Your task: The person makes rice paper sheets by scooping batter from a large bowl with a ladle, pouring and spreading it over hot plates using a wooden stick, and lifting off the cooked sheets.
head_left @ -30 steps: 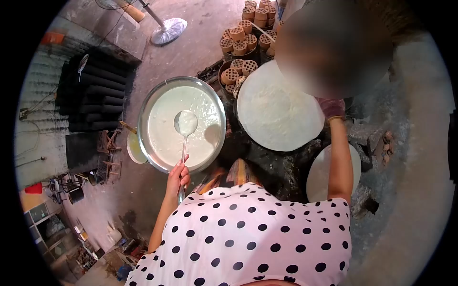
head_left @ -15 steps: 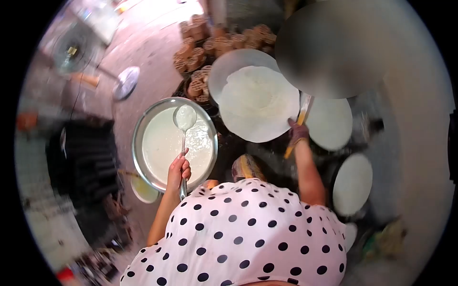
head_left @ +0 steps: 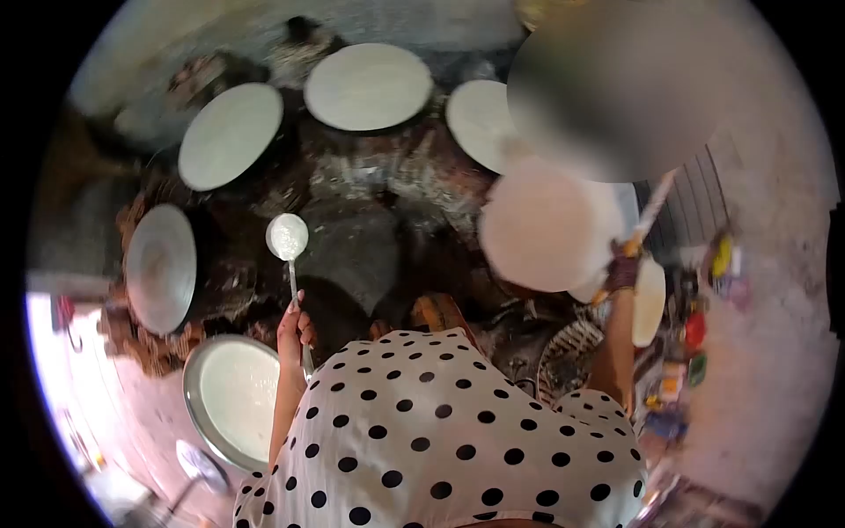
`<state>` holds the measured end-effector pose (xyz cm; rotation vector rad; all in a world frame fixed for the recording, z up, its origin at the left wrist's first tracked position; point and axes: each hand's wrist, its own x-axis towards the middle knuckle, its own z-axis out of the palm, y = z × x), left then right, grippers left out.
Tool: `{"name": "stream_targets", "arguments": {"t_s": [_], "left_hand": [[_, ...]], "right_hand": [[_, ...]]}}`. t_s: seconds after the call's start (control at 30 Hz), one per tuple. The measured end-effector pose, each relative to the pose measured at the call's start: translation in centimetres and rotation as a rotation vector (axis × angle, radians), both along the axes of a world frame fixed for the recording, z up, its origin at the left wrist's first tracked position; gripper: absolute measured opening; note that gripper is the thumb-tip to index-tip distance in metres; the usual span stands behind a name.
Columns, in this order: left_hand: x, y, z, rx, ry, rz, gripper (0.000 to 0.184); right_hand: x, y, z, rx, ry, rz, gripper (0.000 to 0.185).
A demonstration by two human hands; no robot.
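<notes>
My left hand (head_left: 296, 330) is closed round the handle of a metal ladle (head_left: 287, 236), whose bowl holds white batter. The ladle is above the dark floor, between the pans. A glove covers my right hand (head_left: 622, 268), which grips a long flat spatula (head_left: 653, 211) by its yellowish handle. A large, thin, pale round sheet (head_left: 550, 233) lies beside the spatula, at its left; whether the two touch I cannot tell. Low at the left stands a wide metal basin (head_left: 188, 396) of white batter.
Round pans with white tops (head_left: 231, 136) (head_left: 368, 86) curve along the far side. A bare grey pan (head_left: 160, 268) stands at the left, by brown clay pieces (head_left: 150, 348). A wire rack (head_left: 691, 207) and small coloured packages (head_left: 673, 387) are at the right. A blurred patch hides the upper right.
My view has turned right, so the basin now appears lower left. The ladle has left the basin's area with batter in it. The pale sheet has gone from the grey pan to the right.
</notes>
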<state>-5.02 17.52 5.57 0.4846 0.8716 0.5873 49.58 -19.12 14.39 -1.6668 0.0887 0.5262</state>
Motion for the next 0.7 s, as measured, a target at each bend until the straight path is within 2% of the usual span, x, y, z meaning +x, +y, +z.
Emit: {"name": "stream_targets", "arguments": {"t_s": [0.03, 0.07, 0.1, 0.13, 0.17, 0.2, 0.23, 0.3, 0.33, 0.43, 0.47, 0.53, 0.6, 0.7], "left_hand": [[1.8, -0.5, 0.4, 0.02, -0.003, -0.072, 0.036], [4.5, -0.7, 0.3, -0.109, -0.106, -0.085, 0.035], [6.9, -1.6, -0.5, -0.108, -0.098, -0.135, 0.035], [8.9, -3.2, -1.4, 0.031, -0.049, -0.225, 0.035], [11.1, -5.3, -2.0, 0.172, -0.005, -0.312, 0.035], [13.0, -6.7, -2.1, 0.235, -0.006, -0.373, 0.034], [14.8, -8.1, -2.2, 0.301, -0.008, -0.431, 0.034], [18.7, -10.7, -2.3, 0.035, 0.003, -0.332, 0.033], [20.6, -12.6, -0.7, 0.108, 0.071, -0.364, 0.032], [23.5, -16.6, -2.3, 0.025, 0.049, -0.363, 0.031], [23.8, -17.4, -3.5, 0.023, 0.043, -0.378, 0.03], [24.0, -18.6, -5.3, -0.069, -0.004, -0.385, 0.03], [25.4, -20.2, -4.4, -0.17, -0.052, -0.378, 0.031], [25.7, -21.4, -4.0, -0.224, -0.037, -0.397, 0.032]], "right_hand": [[2.6, -5.1, 2.3, -0.311, -0.242, -0.067, 0.043], [4.8, -9.3, 5.7, -0.602, -0.465, -0.121, 0.045], [6.6, -13.1, 8.6, -0.837, -0.621, -0.187, 0.048], [6.6, -14.9, 12.5, -1.065, -0.79, -0.272, 0.045], [9.7, -19.4, 12.4, -1.007, -0.974, -0.209, 0.04], [11.6, -21.8, 12.8, -0.906, -0.985, -0.106, 0.04], [12.0, -22.8, 13.3, -1.251, -1.202, -0.002, 0.038], [14.8, -24.5, 12.4, -1.458, -1.034, 0.04, 0.034], [15.9, -26.5, 10.7, -1.468, -1.012, 0.022, 0.034], [18.4, -33.8, -1.6, -0.811, -0.851, -0.108, 0.043], [18.3, -35.7, -5.4, -0.708, -0.752, -0.174, 0.043], [16.4, -37.7, -11.9, -0.631, -0.484, -0.324, 0.044], [14.4, -39.4, -16.9, -0.624, -0.322, -0.417, 0.046], [13.1, -40.5, -21.1, -0.63, -0.212, -0.49, 0.047]]}}
